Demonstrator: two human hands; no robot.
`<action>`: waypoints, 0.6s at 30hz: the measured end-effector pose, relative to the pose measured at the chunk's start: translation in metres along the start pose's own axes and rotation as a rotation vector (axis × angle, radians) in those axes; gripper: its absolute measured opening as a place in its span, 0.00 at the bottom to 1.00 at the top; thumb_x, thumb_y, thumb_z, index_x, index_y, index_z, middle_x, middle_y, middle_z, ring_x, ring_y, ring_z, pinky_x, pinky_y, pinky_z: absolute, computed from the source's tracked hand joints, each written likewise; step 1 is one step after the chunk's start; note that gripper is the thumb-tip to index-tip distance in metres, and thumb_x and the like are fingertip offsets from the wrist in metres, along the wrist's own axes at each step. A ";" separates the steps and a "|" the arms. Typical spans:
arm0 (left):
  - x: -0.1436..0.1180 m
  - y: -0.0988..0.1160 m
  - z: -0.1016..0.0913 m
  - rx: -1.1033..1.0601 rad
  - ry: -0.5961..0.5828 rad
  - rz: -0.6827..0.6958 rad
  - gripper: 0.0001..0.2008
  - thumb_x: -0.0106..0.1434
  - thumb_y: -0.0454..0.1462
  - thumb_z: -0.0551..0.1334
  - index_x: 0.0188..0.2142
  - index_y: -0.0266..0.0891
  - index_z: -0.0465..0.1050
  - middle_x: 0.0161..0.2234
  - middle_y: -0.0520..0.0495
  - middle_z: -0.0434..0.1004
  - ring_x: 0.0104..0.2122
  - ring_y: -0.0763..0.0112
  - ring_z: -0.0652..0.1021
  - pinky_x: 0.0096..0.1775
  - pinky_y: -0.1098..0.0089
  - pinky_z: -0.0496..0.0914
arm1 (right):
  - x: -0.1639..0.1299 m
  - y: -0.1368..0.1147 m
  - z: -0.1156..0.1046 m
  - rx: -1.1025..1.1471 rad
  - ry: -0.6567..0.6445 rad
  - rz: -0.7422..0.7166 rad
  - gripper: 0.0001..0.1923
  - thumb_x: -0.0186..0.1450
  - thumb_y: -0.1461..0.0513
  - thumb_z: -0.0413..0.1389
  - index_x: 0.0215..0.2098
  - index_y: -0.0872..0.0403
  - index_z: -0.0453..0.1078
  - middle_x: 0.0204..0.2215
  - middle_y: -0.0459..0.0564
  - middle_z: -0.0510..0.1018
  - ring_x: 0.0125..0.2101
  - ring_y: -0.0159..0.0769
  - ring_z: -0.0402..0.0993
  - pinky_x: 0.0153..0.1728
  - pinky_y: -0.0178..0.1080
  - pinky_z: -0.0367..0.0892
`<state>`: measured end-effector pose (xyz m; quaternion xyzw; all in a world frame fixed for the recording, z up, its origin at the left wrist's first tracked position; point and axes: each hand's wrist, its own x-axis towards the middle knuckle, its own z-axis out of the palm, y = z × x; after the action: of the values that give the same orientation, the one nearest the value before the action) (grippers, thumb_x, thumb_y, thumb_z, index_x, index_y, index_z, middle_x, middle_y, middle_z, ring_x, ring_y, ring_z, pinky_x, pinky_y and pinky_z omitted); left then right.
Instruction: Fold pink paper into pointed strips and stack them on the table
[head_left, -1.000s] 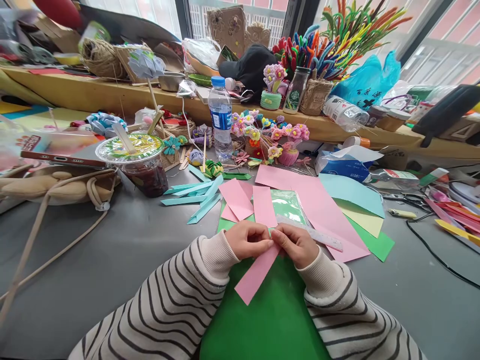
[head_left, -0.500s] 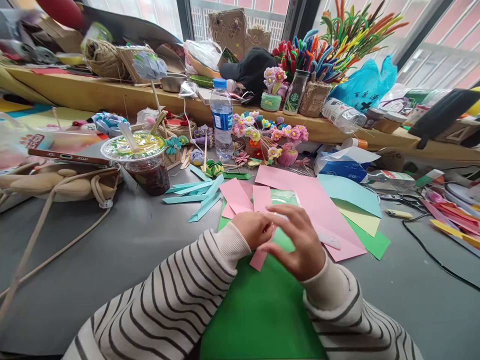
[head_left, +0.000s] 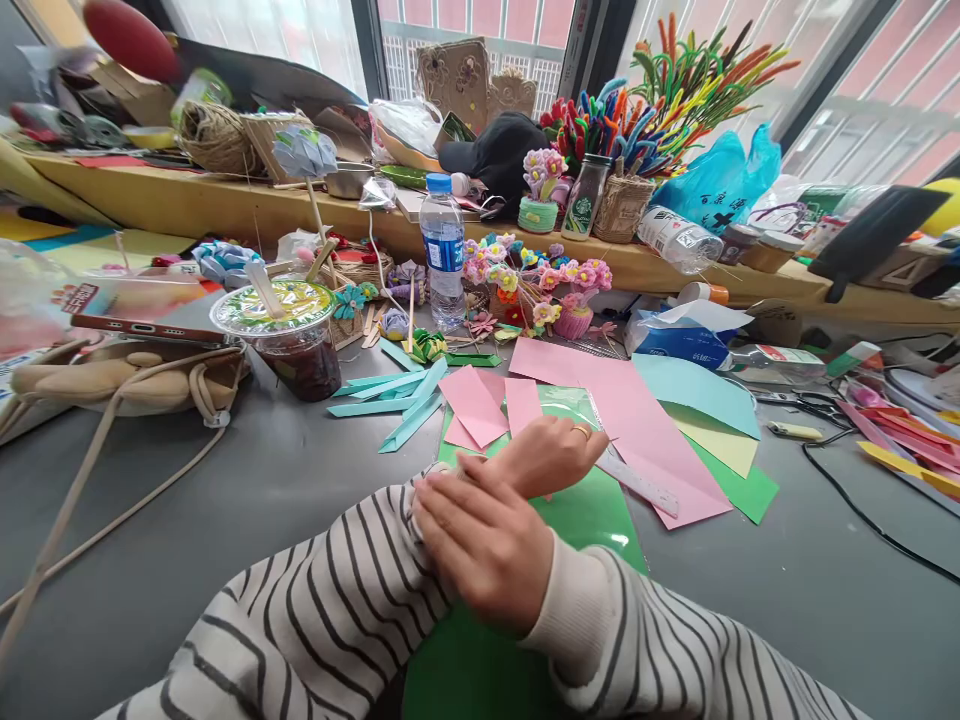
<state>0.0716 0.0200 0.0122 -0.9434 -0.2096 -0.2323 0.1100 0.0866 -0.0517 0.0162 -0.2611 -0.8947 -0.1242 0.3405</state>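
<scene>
Cluttered craft room by a bright window

A grey table [head_left: 187,500] runs up to a long wooden ledge [head_left: 187,205] that spans the view under tall windows [head_left: 480,20] with dark frames [head_left: 371,45]. Daylight comes in through the glass, which shows a white railing [head_left: 862,110] and a pinkish wall outside. Light glints off the tabletop.

right hand [head_left: 487,545] on striped left sleeve [head_left: 352,590], left hand [head_left: 551,455] over green sheet [head_left: 592,515]

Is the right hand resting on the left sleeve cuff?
Yes: the right hand lies across the striped left sleeve at its cuff, just behind the left hand.
</scene>
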 end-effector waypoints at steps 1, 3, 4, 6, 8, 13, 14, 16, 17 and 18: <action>0.001 0.000 -0.003 0.070 0.014 0.066 0.12 0.59 0.28 0.43 0.26 0.35 0.63 0.18 0.49 0.65 0.17 0.71 0.67 0.19 0.71 0.50 | 0.002 -0.004 0.003 -0.022 0.031 -0.021 0.15 0.57 0.71 0.43 0.37 0.66 0.69 0.39 0.56 0.73 0.43 0.41 0.65 0.52 0.45 0.50; -0.001 0.001 -0.006 0.164 0.043 0.161 0.12 0.57 0.24 0.44 0.27 0.34 0.61 0.18 0.50 0.64 0.17 0.72 0.66 0.19 0.71 0.51 | 0.002 -0.011 0.007 -0.055 0.044 -0.028 0.16 0.55 0.72 0.43 0.38 0.68 0.68 0.40 0.59 0.73 0.44 0.43 0.64 0.52 0.44 0.52; -0.002 0.001 -0.007 0.190 0.060 0.200 0.11 0.56 0.24 0.44 0.27 0.34 0.61 0.18 0.50 0.63 0.18 0.73 0.66 0.19 0.71 0.51 | 0.002 -0.013 0.008 -0.064 0.048 -0.035 0.17 0.55 0.72 0.42 0.39 0.69 0.68 0.40 0.60 0.72 0.45 0.44 0.63 0.52 0.44 0.53; -0.005 0.002 -0.007 0.218 0.090 0.265 0.10 0.57 0.25 0.45 0.27 0.34 0.60 0.19 0.51 0.63 0.18 0.74 0.65 0.19 0.71 0.51 | -0.001 -0.017 0.008 -0.101 0.051 -0.050 0.18 0.55 0.71 0.41 0.40 0.69 0.67 0.41 0.60 0.71 0.46 0.45 0.61 0.51 0.44 0.53; -0.008 0.002 -0.006 0.239 0.112 0.300 0.09 0.58 0.26 0.45 0.27 0.34 0.60 0.19 0.51 0.61 0.18 0.75 0.64 0.19 0.71 0.51 | -0.005 -0.022 0.006 -0.142 0.048 -0.097 0.19 0.56 0.71 0.41 0.40 0.71 0.67 0.41 0.60 0.71 0.46 0.46 0.62 0.50 0.44 0.56; -0.012 0.003 -0.002 0.270 0.139 0.315 0.07 0.58 0.28 0.46 0.27 0.34 0.60 0.19 0.52 0.60 0.18 0.76 0.63 0.20 0.72 0.52 | -0.007 -0.031 0.002 -0.232 0.067 -0.088 0.18 0.57 0.71 0.41 0.40 0.71 0.67 0.39 0.62 0.72 0.47 0.46 0.59 0.38 0.38 0.66; -0.012 0.003 -0.001 0.269 0.141 0.311 0.07 0.58 0.28 0.46 0.27 0.34 0.61 0.19 0.52 0.60 0.18 0.76 0.63 0.20 0.72 0.52 | -0.007 -0.031 0.002 -0.227 0.063 -0.099 0.18 0.57 0.71 0.41 0.39 0.71 0.67 0.38 0.62 0.73 0.47 0.47 0.60 0.35 0.38 0.67; -0.013 0.004 -0.001 0.263 0.144 0.305 0.07 0.58 0.29 0.47 0.27 0.34 0.61 0.19 0.52 0.60 0.18 0.76 0.63 0.20 0.72 0.52 | -0.007 -0.033 0.002 -0.199 0.042 -0.120 0.17 0.57 0.70 0.42 0.38 0.72 0.68 0.37 0.63 0.73 0.45 0.48 0.62 0.30 0.37 0.68; -0.013 0.004 -0.001 0.260 0.145 0.306 0.07 0.58 0.29 0.47 0.27 0.34 0.61 0.19 0.52 0.60 0.18 0.76 0.63 0.20 0.72 0.52 | -0.007 -0.034 0.002 -0.184 0.030 -0.124 0.17 0.57 0.70 0.43 0.38 0.72 0.68 0.37 0.64 0.73 0.44 0.48 0.63 0.29 0.38 0.68; -0.013 0.004 -0.001 0.257 0.145 0.309 0.07 0.58 0.29 0.47 0.27 0.34 0.61 0.19 0.52 0.60 0.18 0.76 0.63 0.20 0.72 0.52 | -0.008 -0.035 0.003 -0.169 0.012 -0.129 0.16 0.57 0.69 0.44 0.38 0.72 0.68 0.37 0.64 0.73 0.43 0.48 0.64 0.29 0.38 0.69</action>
<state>0.0627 0.0113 0.0058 -0.9234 -0.0819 -0.2510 0.2785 0.0710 -0.0826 0.0074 -0.2298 -0.8940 -0.2225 0.3138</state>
